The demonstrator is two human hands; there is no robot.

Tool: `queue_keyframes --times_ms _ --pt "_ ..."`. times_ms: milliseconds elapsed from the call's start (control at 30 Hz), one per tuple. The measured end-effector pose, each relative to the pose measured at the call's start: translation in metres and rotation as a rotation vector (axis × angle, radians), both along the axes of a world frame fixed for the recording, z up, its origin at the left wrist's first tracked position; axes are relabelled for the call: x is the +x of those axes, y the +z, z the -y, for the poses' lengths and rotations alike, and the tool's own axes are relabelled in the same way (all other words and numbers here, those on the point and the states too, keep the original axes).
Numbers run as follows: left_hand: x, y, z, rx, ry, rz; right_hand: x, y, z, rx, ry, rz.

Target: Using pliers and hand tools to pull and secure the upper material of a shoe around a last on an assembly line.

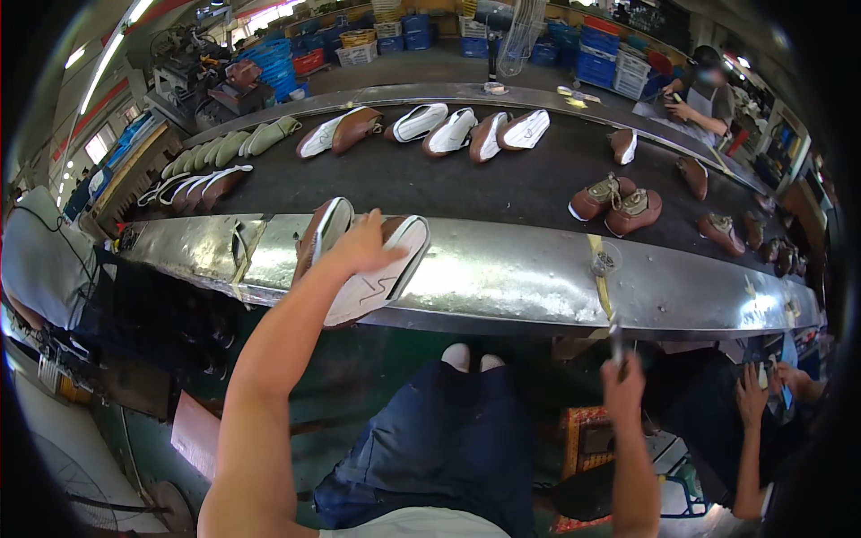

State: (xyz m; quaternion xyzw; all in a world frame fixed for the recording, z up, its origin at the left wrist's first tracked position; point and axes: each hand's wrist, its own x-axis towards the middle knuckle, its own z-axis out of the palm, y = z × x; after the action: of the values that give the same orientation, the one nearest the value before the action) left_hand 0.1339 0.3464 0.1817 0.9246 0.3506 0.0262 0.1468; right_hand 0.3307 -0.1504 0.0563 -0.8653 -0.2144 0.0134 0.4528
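Observation:
My left hand [361, 249] reaches over a pair of brown shoes at the metal edge of the belt table. Its fingers go down between the two, and its thumb lies across the white sole of the nearer shoe [369, 291], which sticks out past the edge. The other brown shoe [327, 224] rests just to its left, partly behind my hand. Low at the right, my right hand [622, 386] is closed around a slim metal-tipped tool [616, 345] pointing upward; its exact kind is too small to tell.
On the dark belt [502, 193] stand brown shoes with white soles [448, 133], green shoes [238, 145] and a laced pair [619, 204]. A clear round cup [605, 258] sits on the metal edge [502, 278]. Co-workers are left, far right, and near right, with hands [753, 394] showing.

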Motion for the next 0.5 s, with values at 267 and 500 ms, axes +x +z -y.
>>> queue_keyframes --times_ms 267,500 --pt "0.047 -0.008 -0.012 -0.365 -0.126 0.102 -0.208 -0.047 0.051 0.376 0.137 -1.114" --pt "-0.103 -0.049 0.150 -1.067 -0.478 0.703 -0.235 -0.008 0.059 -0.015 0.415 -0.584"
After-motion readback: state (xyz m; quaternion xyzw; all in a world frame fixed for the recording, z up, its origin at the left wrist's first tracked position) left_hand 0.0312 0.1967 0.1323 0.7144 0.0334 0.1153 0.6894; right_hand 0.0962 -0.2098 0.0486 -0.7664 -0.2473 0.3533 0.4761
